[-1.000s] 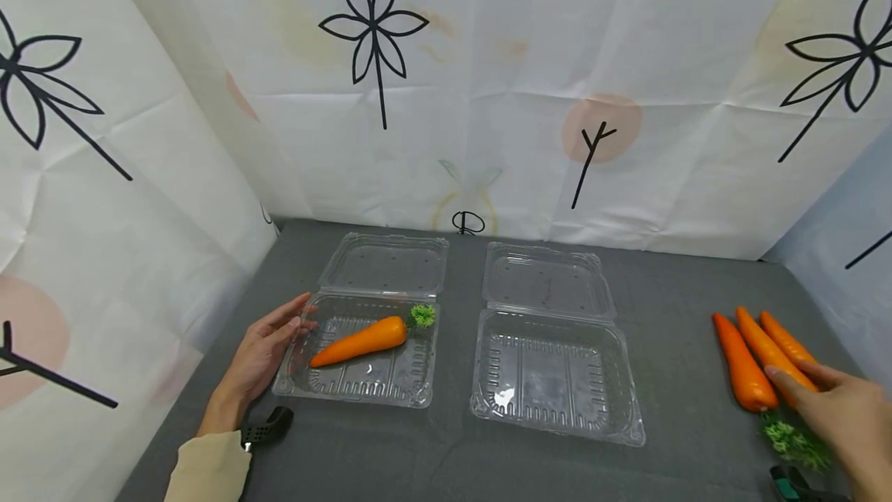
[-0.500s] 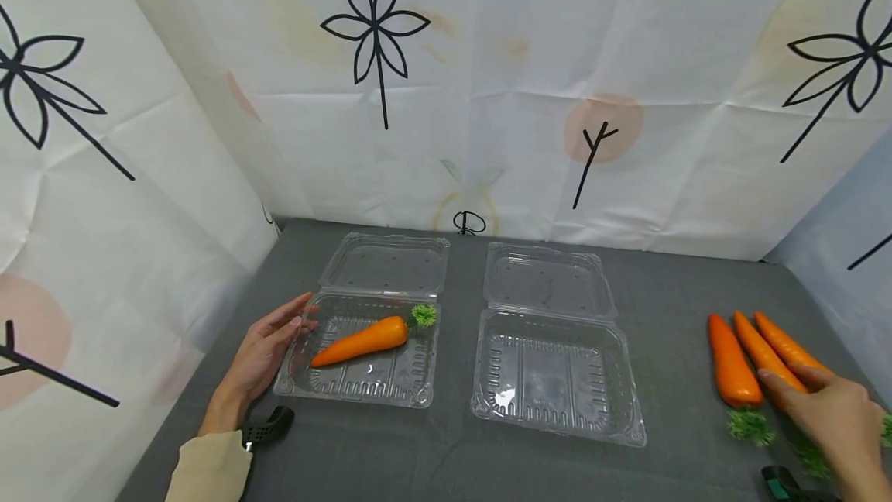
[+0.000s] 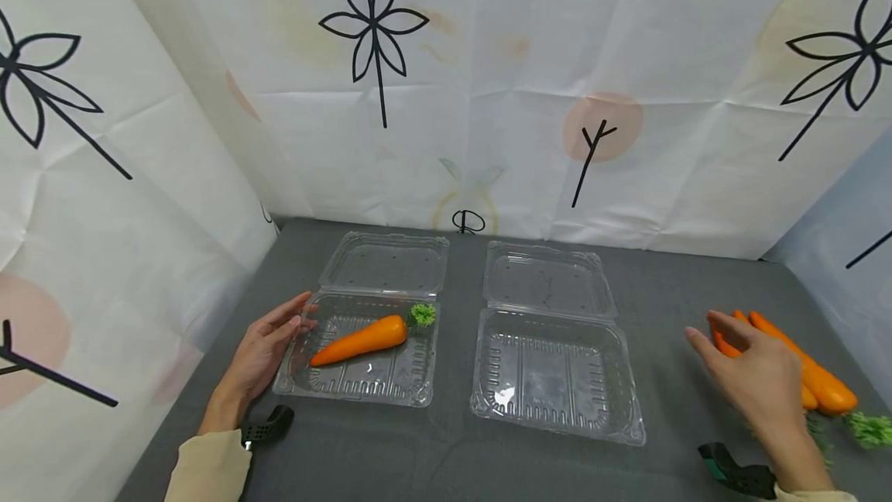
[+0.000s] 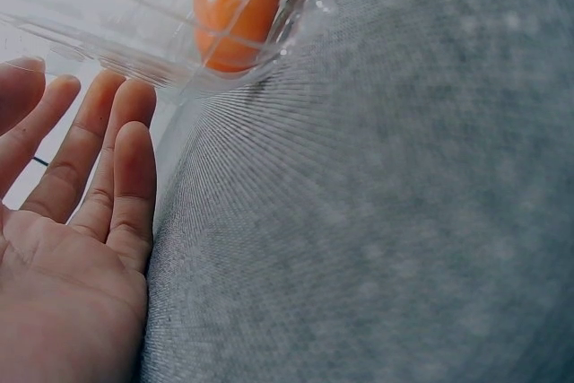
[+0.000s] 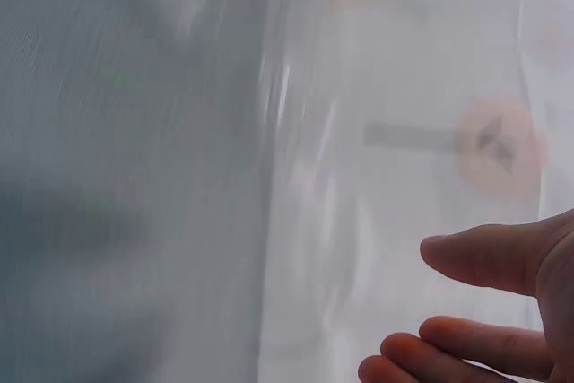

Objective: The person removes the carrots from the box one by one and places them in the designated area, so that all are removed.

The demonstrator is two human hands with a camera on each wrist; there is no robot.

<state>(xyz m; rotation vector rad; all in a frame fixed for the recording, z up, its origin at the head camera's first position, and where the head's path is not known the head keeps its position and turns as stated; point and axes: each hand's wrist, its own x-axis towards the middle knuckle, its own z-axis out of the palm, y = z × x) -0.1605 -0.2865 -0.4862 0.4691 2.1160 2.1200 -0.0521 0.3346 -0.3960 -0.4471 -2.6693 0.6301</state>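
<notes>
My left hand (image 3: 259, 359) rests at the left side of a hinged clear plastic container (image 3: 376, 400), its fingers relaxed and fairly straight against the wall. An orange carrot (image 3: 362, 342) with a green tuft lies slanted inside that container. In the left wrist view the fingertips (image 4: 136, 163) are just under the clear wall, with the carrot (image 4: 238, 6) showing through. On the right, my right hand (image 3: 759, 382) hovers over a bunch of carrots (image 3: 822, 386), thumb and fingers apart and nothing between them. It partly hides the carrots. The right wrist view shows the same hand (image 5: 489, 302) holding nothing.
A second hinged clear container (image 3: 557, 426) stands with its lid folded back, right of the first and left of the carrots. The grey tabletop (image 3: 446, 463) meets a white patterned cloth (image 3: 488, 99) at the back and sides.
My right hand has left the carrots it was touching and moved left and up. The loose carrots were nudged left earlier, and the rightmost now shows its green top. My left hand stays put.
</notes>
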